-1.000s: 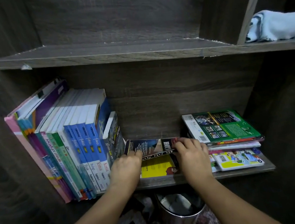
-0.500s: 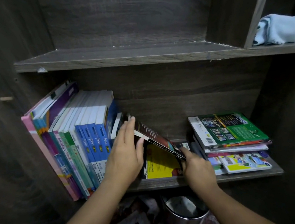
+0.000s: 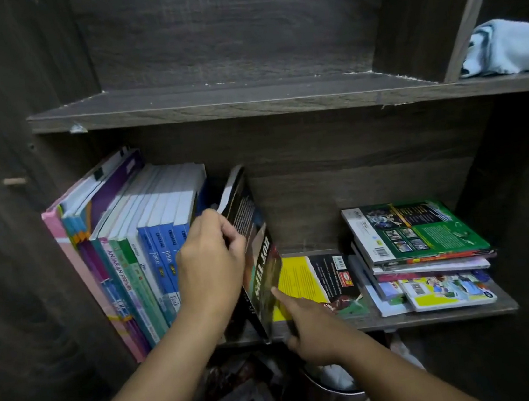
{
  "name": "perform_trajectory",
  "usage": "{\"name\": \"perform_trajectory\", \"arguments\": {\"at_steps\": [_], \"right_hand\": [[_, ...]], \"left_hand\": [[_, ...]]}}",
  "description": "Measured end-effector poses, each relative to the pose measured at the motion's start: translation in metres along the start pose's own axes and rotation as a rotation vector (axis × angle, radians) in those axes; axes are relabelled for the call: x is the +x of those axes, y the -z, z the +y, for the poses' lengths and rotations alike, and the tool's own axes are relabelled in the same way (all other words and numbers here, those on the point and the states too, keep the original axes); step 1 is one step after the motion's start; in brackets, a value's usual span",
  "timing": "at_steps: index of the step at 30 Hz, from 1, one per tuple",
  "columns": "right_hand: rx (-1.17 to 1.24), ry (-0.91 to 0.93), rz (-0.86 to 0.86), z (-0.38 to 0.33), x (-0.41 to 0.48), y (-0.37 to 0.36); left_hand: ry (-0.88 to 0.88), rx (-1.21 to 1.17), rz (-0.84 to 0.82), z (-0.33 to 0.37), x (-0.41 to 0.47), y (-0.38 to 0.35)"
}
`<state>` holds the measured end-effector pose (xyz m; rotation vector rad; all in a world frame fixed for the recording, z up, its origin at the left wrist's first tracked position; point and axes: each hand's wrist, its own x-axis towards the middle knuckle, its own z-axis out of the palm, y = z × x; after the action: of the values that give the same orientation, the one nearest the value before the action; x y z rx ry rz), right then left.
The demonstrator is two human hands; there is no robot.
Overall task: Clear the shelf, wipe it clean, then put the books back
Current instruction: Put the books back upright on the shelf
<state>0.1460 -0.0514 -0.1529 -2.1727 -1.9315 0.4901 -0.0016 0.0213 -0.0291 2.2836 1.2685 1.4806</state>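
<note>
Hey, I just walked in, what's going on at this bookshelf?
A person is handling a black-covered paperback book on the lower dark wooden shelf. Their left hand grips its top edge, holding it nearly upright beside a leaning row of colourful books, while the right hand touches its lower cover with the index finger. A yellow and black book lies flat to its right, next to a flat pile topped by a green book. A light blue cloth sits higher up.

Open gap above the flat yellow book [image 3: 313, 281], between the upright dark book [image 3: 256, 251] and the right-hand stack [image 3: 422, 247]. Far left is jammed with the leaning row [image 3: 136, 249]. The upper shelf [image 3: 244, 102] caps the headroom.
</note>
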Motion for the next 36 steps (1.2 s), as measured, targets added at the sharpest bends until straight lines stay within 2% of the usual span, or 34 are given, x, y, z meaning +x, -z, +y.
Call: {"name": "perform_trajectory", "arguments": {"at_steps": [2, 5, 9, 17, 24, 29, 31, 33, 36], "right_hand": [[-0.038, -0.014, 0.022, 0.008, 0.001, 0.005], [-0.058, -0.086, 0.011, 0.017, 0.002, 0.008], [-0.069, -0.113, 0.016, 0.018, 0.001, 0.011], [-0.055, -0.126, -0.025, 0.017, 0.002, 0.018], [-0.142, -0.156, -0.056, 0.017, 0.003, 0.018], [-0.132, -0.155, -0.07, 0.018, 0.002, 0.016], [-0.118, -0.157, -0.075, 0.019, 0.002, 0.016], [-0.09, -0.156, -0.067, 0.019, 0.002, 0.018], [-0.004, -0.138, -0.02, 0.015, 0.002, 0.021]], "left_hand": [[-0.097, 0.016, 0.056, 0.002, 0.005, 0.001], [-0.132, 0.061, 0.07, -0.003, 0.008, -0.003], [-0.027, 0.182, -0.163, -0.003, 0.011, -0.006], [-0.021, 0.313, -0.253, 0.005, 0.018, 0.004], [0.048, 0.703, -0.425, 0.018, 0.04, -0.013], [0.211, 0.532, -0.452, 0.022, 0.067, -0.022], [0.263, 0.506, -0.51, 0.024, 0.075, -0.021], [0.241, 0.524, -0.588, 0.026, 0.073, -0.02], [0.128, 0.518, -0.553, 0.027, 0.065, -0.016]]}}
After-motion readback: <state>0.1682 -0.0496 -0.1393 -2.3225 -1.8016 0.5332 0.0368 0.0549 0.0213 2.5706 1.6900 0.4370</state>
